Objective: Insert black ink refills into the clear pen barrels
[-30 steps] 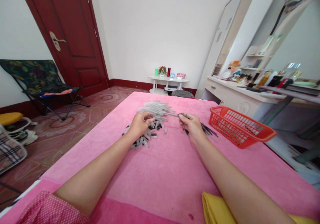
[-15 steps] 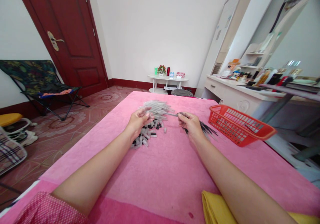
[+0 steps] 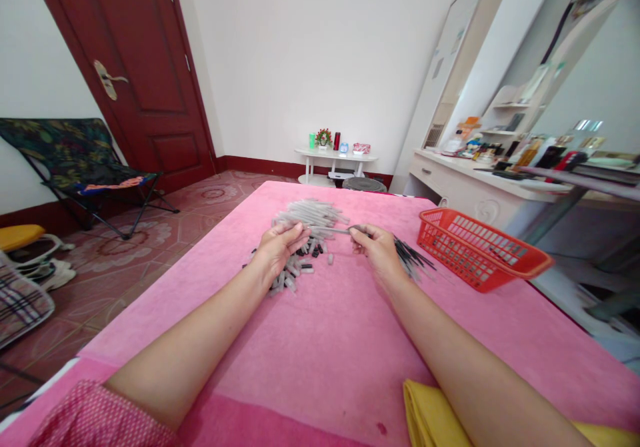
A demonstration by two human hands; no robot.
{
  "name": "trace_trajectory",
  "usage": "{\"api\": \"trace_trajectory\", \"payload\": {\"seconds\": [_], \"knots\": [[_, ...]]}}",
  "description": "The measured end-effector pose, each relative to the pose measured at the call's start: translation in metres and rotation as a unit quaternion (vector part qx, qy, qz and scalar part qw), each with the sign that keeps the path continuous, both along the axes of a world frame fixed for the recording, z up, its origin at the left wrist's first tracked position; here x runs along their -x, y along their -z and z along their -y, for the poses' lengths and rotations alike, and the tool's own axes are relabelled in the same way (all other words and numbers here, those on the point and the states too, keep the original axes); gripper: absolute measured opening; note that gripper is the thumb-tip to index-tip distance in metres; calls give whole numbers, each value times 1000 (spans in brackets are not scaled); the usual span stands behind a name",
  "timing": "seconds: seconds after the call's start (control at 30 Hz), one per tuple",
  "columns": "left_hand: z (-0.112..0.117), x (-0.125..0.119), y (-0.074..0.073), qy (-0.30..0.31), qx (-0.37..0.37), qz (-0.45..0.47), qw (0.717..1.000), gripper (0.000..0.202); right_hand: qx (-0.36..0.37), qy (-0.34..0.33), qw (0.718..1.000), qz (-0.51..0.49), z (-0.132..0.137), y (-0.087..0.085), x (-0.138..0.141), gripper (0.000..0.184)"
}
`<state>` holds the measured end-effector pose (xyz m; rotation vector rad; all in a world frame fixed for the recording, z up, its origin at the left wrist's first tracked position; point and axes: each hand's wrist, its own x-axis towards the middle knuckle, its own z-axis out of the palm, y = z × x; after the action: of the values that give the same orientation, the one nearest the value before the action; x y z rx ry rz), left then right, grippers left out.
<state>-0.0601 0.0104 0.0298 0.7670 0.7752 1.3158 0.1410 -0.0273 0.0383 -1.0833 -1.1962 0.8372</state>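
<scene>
A heap of grey plastic tubes (image 3: 311, 214) lies on the pink cloth-covered table (image 3: 325, 340), with small black and grey caps (image 3: 295, 270) scattered in front of it. My left hand (image 3: 280, 244) rests on the caps with its fingers curled around something I cannot make out. My right hand (image 3: 375, 247) pinches a thin grey pen tube (image 3: 334, 230) that points left toward my left hand. A bundle of thin black refills (image 3: 413, 260) lies just right of my right hand.
A red plastic basket (image 3: 477, 250) stands at the table's right side. A yellow cloth (image 3: 425, 414) lies at the near edge. Beyond are a dressing table (image 3: 480, 180) with bottles, a small white side table (image 3: 336, 160), a red door (image 3: 135, 67) and a folding chair (image 3: 75, 160).
My left hand lifted from the caps, fingers opening, then came back down curled. My right hand with the tube shifted slightly left, toward it.
</scene>
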Motion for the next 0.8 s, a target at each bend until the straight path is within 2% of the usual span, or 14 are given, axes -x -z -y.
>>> {"api": "trace_trajectory", "payload": {"seconds": [0.3,0.43,0.57,0.73,0.8], "knots": [[7,-2,0,42,-40,-104,993,24,-47,3,995,84,3,-13,-5,24],[12,-3,-4,119,-62,-158,978,30,-63,-15,998,4,7,-22,-8,23],[22,-8,-8,202,-115,-218,948,37,-48,-41,995,-80,11,-30,-4,25],[32,-14,-11,243,-164,-254,922,47,-82,-10,995,-59,12,-33,-2,25],[34,-15,-12,271,-145,-227,924,48,-96,-10,994,-55,11,-32,-3,24]]}}
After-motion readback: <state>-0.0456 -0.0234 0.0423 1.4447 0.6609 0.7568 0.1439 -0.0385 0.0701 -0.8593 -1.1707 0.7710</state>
